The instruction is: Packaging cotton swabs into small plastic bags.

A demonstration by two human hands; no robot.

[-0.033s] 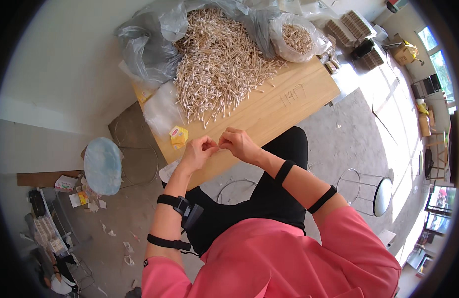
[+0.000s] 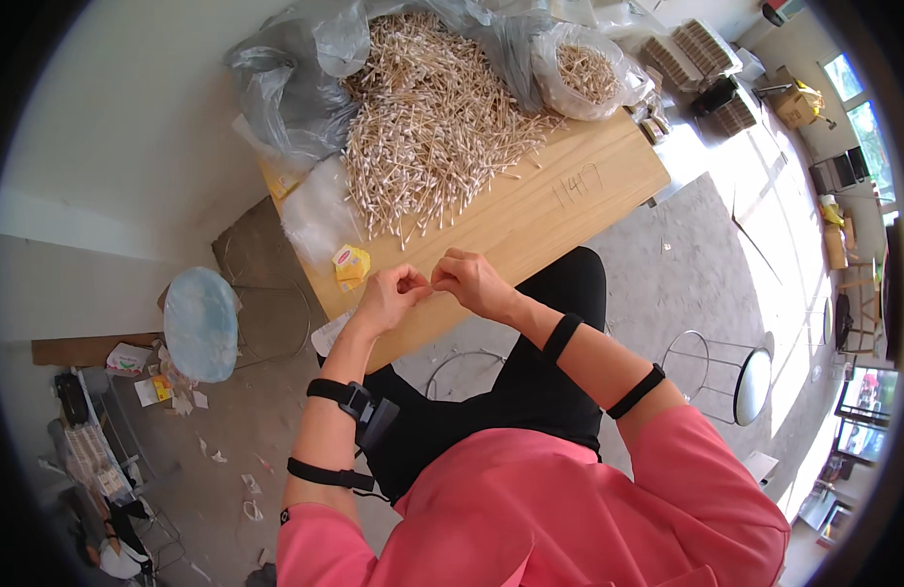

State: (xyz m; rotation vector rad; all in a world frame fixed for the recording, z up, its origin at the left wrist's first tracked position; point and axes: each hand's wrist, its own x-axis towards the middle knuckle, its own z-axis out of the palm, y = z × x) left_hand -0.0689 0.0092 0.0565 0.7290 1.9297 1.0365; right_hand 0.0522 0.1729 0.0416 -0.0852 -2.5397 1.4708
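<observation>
Judging by the head view, almost nothing has been changed since the instant before: the left hand point(image 2: 385, 300) and right hand point(image 2: 473, 287) are kept over the near edge of the table point(image 2: 520, 223), so the same fine fingering is presumably still under way. Both hands are closed in fingertip pinches, nearly meeting; whether anything thin is gripped cannot be told. Counted: one heap of cotton swabs point(image 2: 432, 127), too many to be numbered, spread beyond the hands; one grey plastic bag point(image 2: 286, 103) bunched around it; one clear bag point(image 2: 569, 104) containing more swabs; overlapping yellow packets point(image 2: 352, 262) beside the left hand, number unclear.
</observation>
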